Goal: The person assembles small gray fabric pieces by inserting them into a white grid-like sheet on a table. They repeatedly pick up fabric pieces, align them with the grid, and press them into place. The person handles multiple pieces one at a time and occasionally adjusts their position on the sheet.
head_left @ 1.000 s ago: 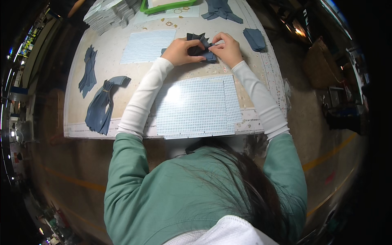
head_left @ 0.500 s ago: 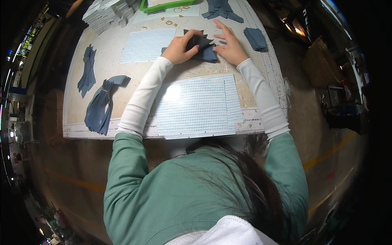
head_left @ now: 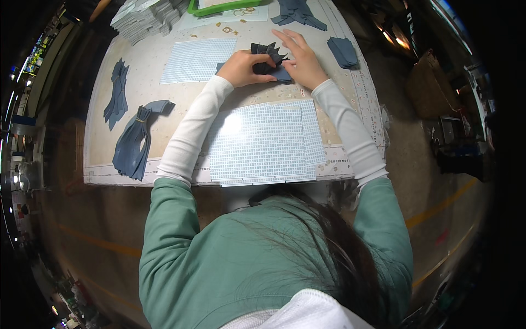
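a head-worn fisheye looks down past the near torso [head_left: 246, 263] onto the table [head_left: 101, 148]

Narrow gap — right hand [head_left: 304, 64] to blue stack [head_left: 343, 54].

Textile workshop, fabric bundles [head_left: 129, 148], worktable [head_left: 101, 148]

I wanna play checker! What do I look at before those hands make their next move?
1. Left hand has hold of the dark blue-grey, pointy-edged fabric pieces: ok.
2. Right hand grips the fabric too: cannot tell; two fingers are raised, its thumb near the pieces.
3. Flat white sheet with rows of tiny blue print, nearest the body, has no hand on it: ok.
4. Fanned blue-grey fabric bundle at the left has a thin tan band around it: ok.
5. Green plastic tray is wholly in view: not ok, the picture's top cuts it off.
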Available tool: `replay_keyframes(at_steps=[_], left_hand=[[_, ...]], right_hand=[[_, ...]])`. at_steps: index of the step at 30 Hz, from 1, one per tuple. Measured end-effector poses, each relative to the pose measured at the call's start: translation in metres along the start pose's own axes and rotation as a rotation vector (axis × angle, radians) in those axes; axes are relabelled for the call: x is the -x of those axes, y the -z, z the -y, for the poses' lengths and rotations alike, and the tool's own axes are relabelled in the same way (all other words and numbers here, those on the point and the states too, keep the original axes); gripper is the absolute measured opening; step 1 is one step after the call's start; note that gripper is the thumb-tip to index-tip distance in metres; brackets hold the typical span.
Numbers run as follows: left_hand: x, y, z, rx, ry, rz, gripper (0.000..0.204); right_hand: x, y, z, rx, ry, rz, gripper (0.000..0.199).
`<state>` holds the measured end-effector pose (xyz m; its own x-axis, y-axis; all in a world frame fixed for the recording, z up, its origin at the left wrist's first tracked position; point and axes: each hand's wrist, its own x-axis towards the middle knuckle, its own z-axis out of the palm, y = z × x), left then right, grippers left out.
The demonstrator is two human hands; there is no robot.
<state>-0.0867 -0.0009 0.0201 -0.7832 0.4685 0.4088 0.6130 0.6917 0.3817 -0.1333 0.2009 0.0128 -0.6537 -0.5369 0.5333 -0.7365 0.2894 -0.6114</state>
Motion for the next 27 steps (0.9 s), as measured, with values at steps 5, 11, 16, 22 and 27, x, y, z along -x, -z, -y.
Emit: replay_keyframes(at_steps=[5,11,16,22,27], left_hand=[[0.001,0.002,-0.002,0.000,0.043,0.036,0.031],[0.001,0.001,-0.004,-0.022,0.009,0.018,0.030],[0.000,0.004,-0.003,0.076,-0.015,-0.018,0.028],[0.001,0.013,-0.006,0.138,0.158,0.050,0.017],[0.001,0.006,-0.010,0.281,0.122,-0.156,0.021]], right_hand=[[0.002,0.009,0.006,-0.157,-0.053,0.033,0.089],[-0.002,-0.001,0.004,0.058,0.063,0.064,0.088],[-0.004,0.006,-0.006,-0.017,-0.017,-0.049,0.087],[0.006,0.001,-0.002,-0.230,-0.203,-0.042,0.085],[0.008,-0.008,0.000,-0.166,-0.144,-0.014,0.082]])
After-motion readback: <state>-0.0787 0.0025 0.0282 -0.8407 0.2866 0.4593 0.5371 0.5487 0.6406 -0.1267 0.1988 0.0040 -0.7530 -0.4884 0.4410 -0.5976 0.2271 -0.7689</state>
